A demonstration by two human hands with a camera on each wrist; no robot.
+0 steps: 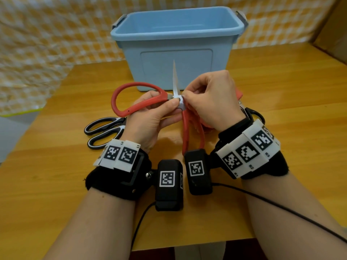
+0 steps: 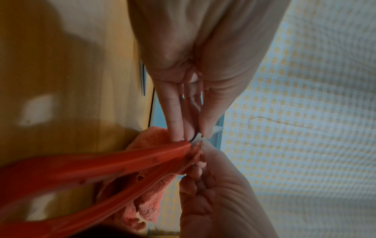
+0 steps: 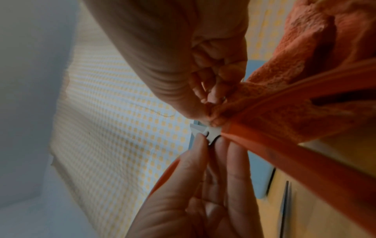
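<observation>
Wooden worktop (image 1: 281, 109) before a yellow-checked backdrop (image 1: 47, 34), with a blue storage bin (image 1: 176, 45) at its far side. Red-handled scissors (image 1: 146, 104) are held above the worktop in front of the bin, opened: one handle loop lies to the left, the other points toward me, and a blade (image 1: 175, 79) stands upright. My left hand (image 1: 148, 119) pinches them at the pivot between thumb and fingers. My right hand (image 1: 212, 98), fingers curled, grips an orange terry cloth (image 3: 305, 48) and presses it against the same pivot. Black-and-white-handled scissors (image 1: 105, 132) lie on the worktop just left of my left wrist
</observation>
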